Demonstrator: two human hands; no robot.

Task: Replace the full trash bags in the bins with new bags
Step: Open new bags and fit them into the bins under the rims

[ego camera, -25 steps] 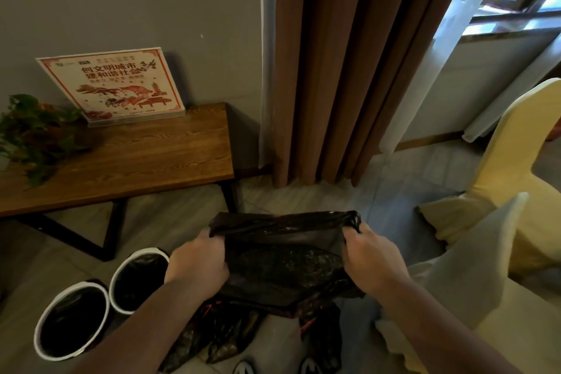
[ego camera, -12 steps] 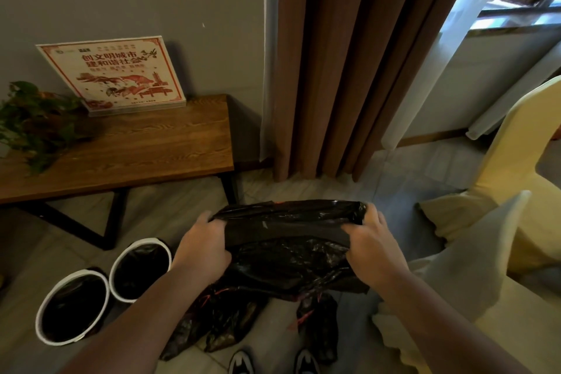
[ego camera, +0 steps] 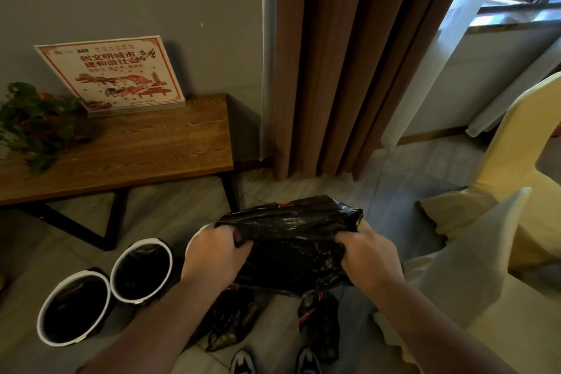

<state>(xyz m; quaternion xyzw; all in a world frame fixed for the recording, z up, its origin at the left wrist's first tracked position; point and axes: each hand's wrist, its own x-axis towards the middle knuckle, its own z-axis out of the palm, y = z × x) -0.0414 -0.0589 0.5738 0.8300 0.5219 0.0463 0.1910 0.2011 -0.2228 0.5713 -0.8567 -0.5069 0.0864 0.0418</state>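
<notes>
A crumpled black trash bag (ego camera: 291, 240) is held up in the near centre, two white round bins (ego camera: 74, 310) lined with black bags are set touching at near left, and further black bags (ego camera: 233, 319) lie beneath on the floor.

both hands grip a black trash bag (ego camera: 291, 240) at its sides, the left hand (ego camera: 217, 255) and the right hand (ego camera: 368, 255) each with fingers curled into the plastic. 2 white bins (ego camera: 141, 270) lined in black stand touching on the floor at the left, below a wooden table (ego camera: 136, 155) with a sign (ego camera: 112, 74) and a plant (ego camera: 33, 124). crumpled black bags (ego camera: 230, 322) lie near 2 shoes (ego camera: 243, 361).
</notes>
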